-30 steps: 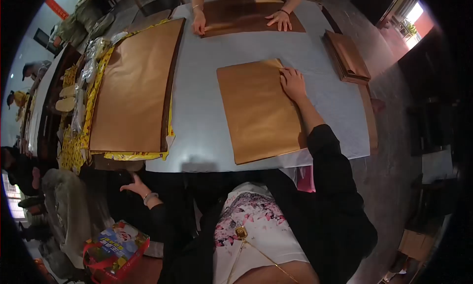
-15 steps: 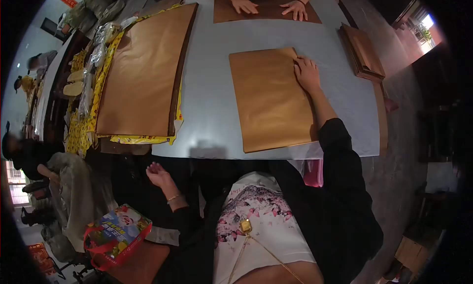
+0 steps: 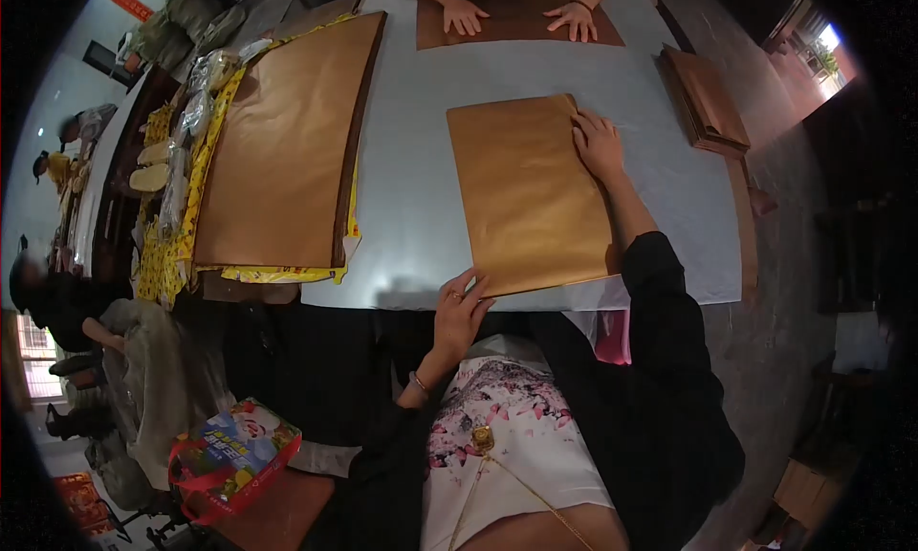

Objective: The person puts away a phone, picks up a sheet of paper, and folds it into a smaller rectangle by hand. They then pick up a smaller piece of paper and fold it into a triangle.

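Observation:
A folded sheet of brown paper (image 3: 535,192) lies on the pale table covering in front of me. At its near left corner is my left hand (image 3: 459,317), fingers slightly apart and fingertips touching the edge. My right hand (image 3: 600,147) rests on the paper's far right edge with its fingers stretched out. Left of it lies a stack of large brown paper sheets (image 3: 287,149) on yellow printed wrapping (image 3: 277,275).
Across the table, another person's two hands (image 3: 571,20) press on a dark brown sheet (image 3: 521,32). Folded brown papers (image 3: 703,101) are piled at the right edge. A colourful bag with red handles (image 3: 239,451) sits at lower left.
My left hand has come up and right from beside the table to the paper's near corner. My right hand stays on the far right edge.

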Available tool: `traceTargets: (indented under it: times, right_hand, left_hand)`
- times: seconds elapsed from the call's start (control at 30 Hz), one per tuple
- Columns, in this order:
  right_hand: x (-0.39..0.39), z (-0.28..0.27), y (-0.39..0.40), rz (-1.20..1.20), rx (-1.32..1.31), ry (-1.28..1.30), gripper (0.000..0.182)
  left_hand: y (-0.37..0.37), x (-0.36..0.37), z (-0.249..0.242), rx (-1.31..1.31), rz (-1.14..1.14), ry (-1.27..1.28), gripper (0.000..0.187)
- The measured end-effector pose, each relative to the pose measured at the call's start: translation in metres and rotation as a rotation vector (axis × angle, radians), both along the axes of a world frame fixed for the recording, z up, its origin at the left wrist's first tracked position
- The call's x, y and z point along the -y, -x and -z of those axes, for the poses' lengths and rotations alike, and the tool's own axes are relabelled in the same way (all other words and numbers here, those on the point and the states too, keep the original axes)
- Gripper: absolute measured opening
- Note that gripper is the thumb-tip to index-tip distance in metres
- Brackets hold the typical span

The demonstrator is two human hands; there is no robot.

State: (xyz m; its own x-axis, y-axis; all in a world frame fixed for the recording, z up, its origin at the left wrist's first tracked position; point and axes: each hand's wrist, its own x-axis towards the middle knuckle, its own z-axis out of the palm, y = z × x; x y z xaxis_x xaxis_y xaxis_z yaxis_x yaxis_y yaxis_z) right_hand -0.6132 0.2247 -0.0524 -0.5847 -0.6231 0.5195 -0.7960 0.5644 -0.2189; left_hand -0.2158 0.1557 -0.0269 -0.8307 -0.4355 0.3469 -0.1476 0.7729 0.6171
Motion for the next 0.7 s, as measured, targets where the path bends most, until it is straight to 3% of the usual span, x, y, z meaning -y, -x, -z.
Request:
traceTargets:
  times: [0.5,0.7]
  right_hand:
    - [-0.002,-0.002,-0.001,-0.033,0.026,-0.041,0.031]
    - [-0.003,-0.010,-0.002,-0.027,0.101,-0.127,0.032]
  left_hand:
    - [0.002,-0.002,-0.005,-0.054,0.063,0.089,0.016]
    - [0.001,0.001,-0.005,-0.096,0.128,0.117,0.025]
